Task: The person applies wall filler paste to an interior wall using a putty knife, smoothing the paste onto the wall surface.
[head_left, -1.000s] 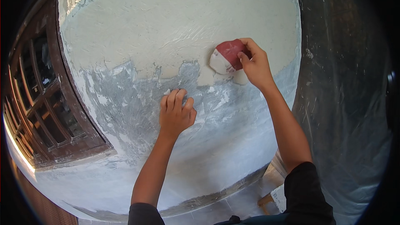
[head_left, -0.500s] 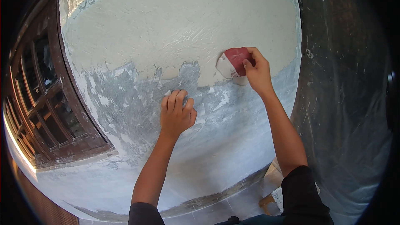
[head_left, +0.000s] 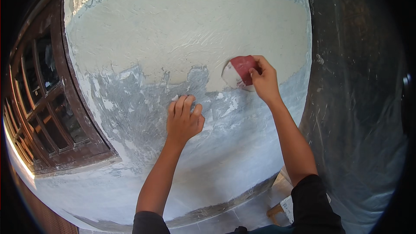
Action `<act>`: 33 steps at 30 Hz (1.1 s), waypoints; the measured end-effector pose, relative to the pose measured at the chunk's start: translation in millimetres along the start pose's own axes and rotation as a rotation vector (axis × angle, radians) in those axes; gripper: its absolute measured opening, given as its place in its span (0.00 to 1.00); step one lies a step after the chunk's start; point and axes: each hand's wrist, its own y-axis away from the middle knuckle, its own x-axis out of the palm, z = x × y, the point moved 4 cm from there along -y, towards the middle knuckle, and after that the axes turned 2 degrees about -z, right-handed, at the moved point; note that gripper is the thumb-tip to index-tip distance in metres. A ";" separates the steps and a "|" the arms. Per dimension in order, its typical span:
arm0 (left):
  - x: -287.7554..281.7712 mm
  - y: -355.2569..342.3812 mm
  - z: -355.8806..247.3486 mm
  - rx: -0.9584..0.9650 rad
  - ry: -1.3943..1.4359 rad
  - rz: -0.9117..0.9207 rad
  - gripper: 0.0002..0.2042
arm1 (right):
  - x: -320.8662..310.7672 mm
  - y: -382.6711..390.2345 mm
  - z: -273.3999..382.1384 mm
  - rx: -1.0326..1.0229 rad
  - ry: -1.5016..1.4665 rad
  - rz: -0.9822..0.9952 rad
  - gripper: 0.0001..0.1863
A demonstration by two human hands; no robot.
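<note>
In the head view, the right hand grips a red putty spreader by its right edge, thumb on the near face. That hold appears to leave the whitish, coated left end free to lie against the wall, over the near right part of the cream plaster layer. The left hand is half-curled at the grey patch nearer the person, apparently braced there for support. A small pale bit shows at its fingertips; whether it is held or stuck to the wall, and whether the fingers close on anything, I cannot tell.

The right fingers behind the spreader are hidden. A wooden window on the left and plastic sheeting on the right run into the dark rim. Near right, the sleeve partly covers a wooden-legged piece, hard to identify.
</note>
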 end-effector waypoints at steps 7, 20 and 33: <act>-1.0 1.1 3.2 -0.001 -0.017 -0.003 0.18 | 5.1 7.0 12.3 0.013 0.104 0.097 0.15; 1.1 -0.4 1.6 0.001 -0.008 -0.023 0.19 | -21.8 -12.7 11.0 0.057 -0.091 -0.059 0.14; -0.5 1.5 2.0 -0.007 -0.011 0.008 0.18 | 4.6 34.6 -11.4 0.215 -0.294 -0.096 0.12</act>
